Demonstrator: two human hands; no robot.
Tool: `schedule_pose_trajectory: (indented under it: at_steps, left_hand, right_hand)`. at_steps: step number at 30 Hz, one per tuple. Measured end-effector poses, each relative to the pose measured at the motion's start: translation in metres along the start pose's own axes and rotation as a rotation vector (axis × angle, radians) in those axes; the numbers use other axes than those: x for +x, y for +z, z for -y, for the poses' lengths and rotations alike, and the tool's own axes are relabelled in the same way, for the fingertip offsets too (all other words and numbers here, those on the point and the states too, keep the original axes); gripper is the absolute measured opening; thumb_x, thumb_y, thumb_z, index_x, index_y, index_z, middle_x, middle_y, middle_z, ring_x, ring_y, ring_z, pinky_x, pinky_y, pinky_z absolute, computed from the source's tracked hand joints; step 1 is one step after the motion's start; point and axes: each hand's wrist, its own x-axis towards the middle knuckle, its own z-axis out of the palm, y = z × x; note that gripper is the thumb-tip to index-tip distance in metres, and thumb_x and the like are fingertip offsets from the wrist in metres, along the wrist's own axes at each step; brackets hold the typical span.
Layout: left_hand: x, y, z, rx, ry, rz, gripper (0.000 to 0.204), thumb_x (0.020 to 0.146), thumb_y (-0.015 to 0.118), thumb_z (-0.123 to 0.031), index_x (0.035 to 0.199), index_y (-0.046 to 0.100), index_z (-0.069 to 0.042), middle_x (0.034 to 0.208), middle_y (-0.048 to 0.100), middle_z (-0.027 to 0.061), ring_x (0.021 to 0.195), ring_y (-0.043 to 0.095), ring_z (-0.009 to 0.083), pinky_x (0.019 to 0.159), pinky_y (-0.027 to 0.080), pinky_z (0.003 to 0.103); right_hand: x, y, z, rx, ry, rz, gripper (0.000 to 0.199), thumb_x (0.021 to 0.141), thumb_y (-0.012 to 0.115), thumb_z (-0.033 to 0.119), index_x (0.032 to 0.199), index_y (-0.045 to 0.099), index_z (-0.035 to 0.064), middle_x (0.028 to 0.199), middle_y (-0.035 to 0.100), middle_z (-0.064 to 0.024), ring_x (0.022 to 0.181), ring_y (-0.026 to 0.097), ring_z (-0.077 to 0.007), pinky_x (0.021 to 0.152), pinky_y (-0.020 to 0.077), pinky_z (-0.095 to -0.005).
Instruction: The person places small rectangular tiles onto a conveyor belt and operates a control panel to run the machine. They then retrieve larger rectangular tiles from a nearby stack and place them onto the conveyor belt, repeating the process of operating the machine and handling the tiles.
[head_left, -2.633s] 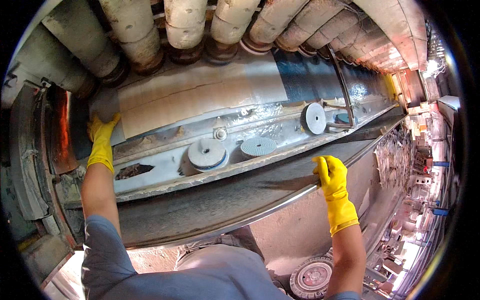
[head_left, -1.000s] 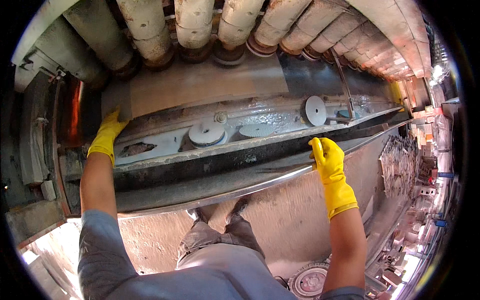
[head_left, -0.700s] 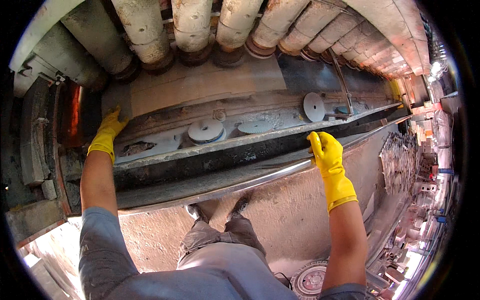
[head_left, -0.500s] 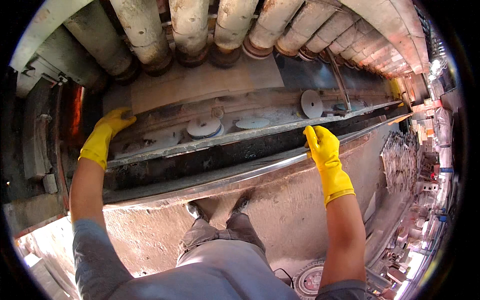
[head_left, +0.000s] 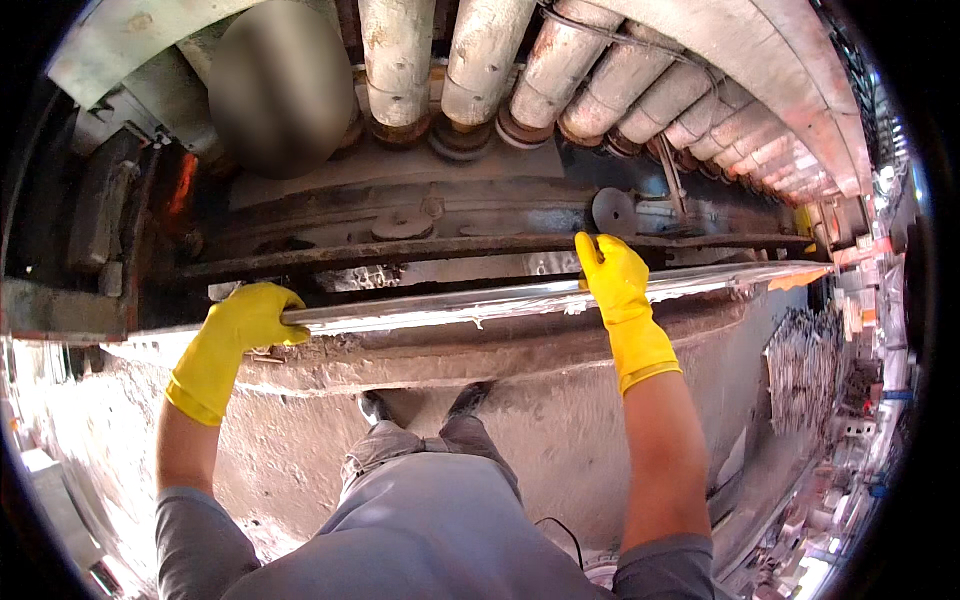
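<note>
A long, narrow panel with a shiny metal edge (head_left: 450,306) runs across in front of me, with ragged white matter along its lower side. My left hand (head_left: 250,330), in a yellow rubber glove, is curled over this edge near its left part. My right hand (head_left: 614,278), gloved the same way, closes on the edge farther right, its fingertips on the far side partly hidden. Behind the panel, a grey disc (head_left: 613,210) with a centre hole stands upright on the machine bed. A second disc (head_left: 402,226) lies flat to its left.
A row of thick, dusty cylinders (head_left: 485,80) stands beyond the bed. An orange glow (head_left: 183,180) shows at the far left. A stack of thin flat pieces (head_left: 803,362) is on the right. My feet are on a rough, dusty floor (head_left: 540,450).
My left hand has come down from the bed to the panel's edge. The panel has tipped up, covering the dark trough. My right hand has shifted slightly left.
</note>
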Motion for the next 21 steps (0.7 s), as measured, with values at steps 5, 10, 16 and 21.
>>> schedule_pose_trajectory:
  at_steps: [5, 10, 16, 21]
  left_hand:
    - [0.01, 0.003, 0.009, 0.007, -0.019, -0.074, 0.057, 0.075, 0.084, -0.045, 0.119, 0.078, -0.009, 0.109, 0.078, 0.0173, 0.102, 0.074, 0.0341, 0.092, 0.056, 0.041]
    - [0.0, 0.008, -0.002, 0.114, -0.212, -0.238, 0.058, 0.072, 0.084, -0.048, 0.117, 0.079, -0.013, 0.11, 0.077, 0.0166, 0.107, 0.073, 0.0358, 0.094, 0.057, 0.044]
    - [0.002, 0.006, -0.01, 0.114, -0.32, -0.312, 0.054, 0.069, 0.086, -0.042, 0.116, 0.078, -0.016, 0.107, 0.078, 0.0143, 0.105, 0.073, 0.0355, 0.092, 0.058, 0.044]
    - [0.001, -0.004, -0.014, 0.128, -0.358, -0.336, 0.057, 0.067, 0.086, -0.044, 0.111, 0.077, -0.01, 0.107, 0.077, 0.0175, 0.102, 0.072, 0.0373, 0.089, 0.057, 0.045]
  right_hand:
    - [0.012, -0.003, -0.005, 0.032, 0.105, 0.216, 0.051, 0.099, 0.059, 0.056, 0.085, 0.073, 0.0084, 0.086, 0.075, -0.0157, 0.082, 0.071, -0.0419, 0.071, 0.0546, -0.0514]
    - [0.02, -0.016, 0.01, -0.07, 0.113, 0.351, 0.061, 0.102, 0.047, 0.062, 0.099, 0.078, 0.0088, 0.102, 0.077, -0.0171, 0.101, 0.072, -0.0401, 0.086, 0.055, -0.0505]
    - [0.03, -0.017, 0.011, -0.104, 0.107, 0.422, 0.066, 0.104, 0.04, 0.064, 0.105, 0.078, 0.0109, 0.107, 0.078, -0.0139, 0.107, 0.071, -0.0373, 0.091, 0.0549, -0.0492]
    - [0.042, -0.015, 0.014, -0.063, 0.112, 0.483, 0.067, 0.104, 0.039, 0.064, 0.105, 0.078, 0.0108, 0.108, 0.078, -0.0136, 0.108, 0.072, -0.037, 0.091, 0.0549, -0.0493]
